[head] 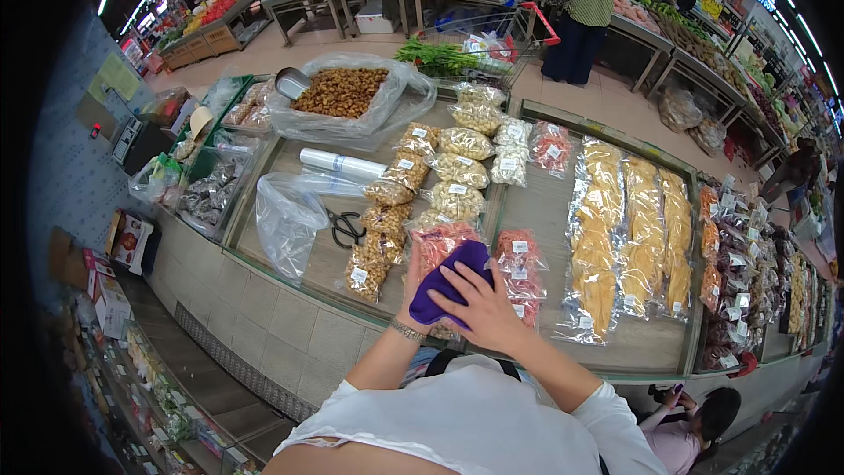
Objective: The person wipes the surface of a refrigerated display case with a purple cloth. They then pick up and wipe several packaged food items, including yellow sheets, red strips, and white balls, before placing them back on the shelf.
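Note:
A clear bag of pink shredded food (443, 241) rests in my left hand (410, 287), which supports it from the left and underneath. My right hand (476, 303) lies spread over a purple cloth (438, 300), pressing it against the bag's near part. The cloth hides much of that bag and part of my left hand. Just right of my hands, labelled bags of similar pink shreds (519, 257) form a column on the display counter (541, 211). To the left are bags of brown nuts or snacks (379, 237). Bags of pale snacks (458, 168) continue beyond my hands.
Black-handled scissors (346, 229), a loose clear bag (283, 224) and a plastic bag roll (343, 165) lie left. Behind them sits a large open bag of brown snacks (339, 94) with a metal scoop (292, 83). Long yellow packs (597, 244) lie right. A person (686, 432) is close by, lower right.

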The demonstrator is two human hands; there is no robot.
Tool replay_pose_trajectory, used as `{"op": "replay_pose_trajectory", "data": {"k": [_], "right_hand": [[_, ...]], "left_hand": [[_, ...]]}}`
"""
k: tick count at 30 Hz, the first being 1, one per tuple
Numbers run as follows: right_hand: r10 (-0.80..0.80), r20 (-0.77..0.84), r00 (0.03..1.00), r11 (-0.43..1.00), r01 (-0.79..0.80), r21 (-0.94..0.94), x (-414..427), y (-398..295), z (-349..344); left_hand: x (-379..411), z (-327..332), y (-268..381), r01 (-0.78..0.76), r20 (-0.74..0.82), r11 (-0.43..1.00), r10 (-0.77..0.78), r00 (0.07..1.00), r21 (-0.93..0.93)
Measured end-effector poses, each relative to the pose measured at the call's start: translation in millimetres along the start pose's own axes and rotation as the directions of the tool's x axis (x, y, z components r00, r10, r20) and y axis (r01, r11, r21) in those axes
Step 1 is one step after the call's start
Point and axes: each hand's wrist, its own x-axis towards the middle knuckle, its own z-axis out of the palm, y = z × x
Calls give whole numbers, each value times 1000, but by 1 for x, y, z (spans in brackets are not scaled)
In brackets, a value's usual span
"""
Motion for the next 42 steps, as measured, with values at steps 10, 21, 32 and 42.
{"op": "replay_pose_trajectory", "data": {"k": [10, 21, 32, 42], "right_hand": [[625, -271, 732, 759, -490, 428, 65, 49, 1], [655, 270, 705, 24, -378, 926, -47, 42, 60], [704, 551, 448, -595, -51, 802, -36, 108, 38], [739, 590, 326, -500, -322, 804, -55, 107, 60]], "left_hand": [[16, 9, 2, 146, 65, 989, -145, 987, -7], [47, 17, -11, -255, -125, 713, 434, 892, 653], [36, 13, -17, -82, -61, 349, 381, 923, 934], [68, -21, -13, 45, -261, 635, 251, 932, 772]]}}
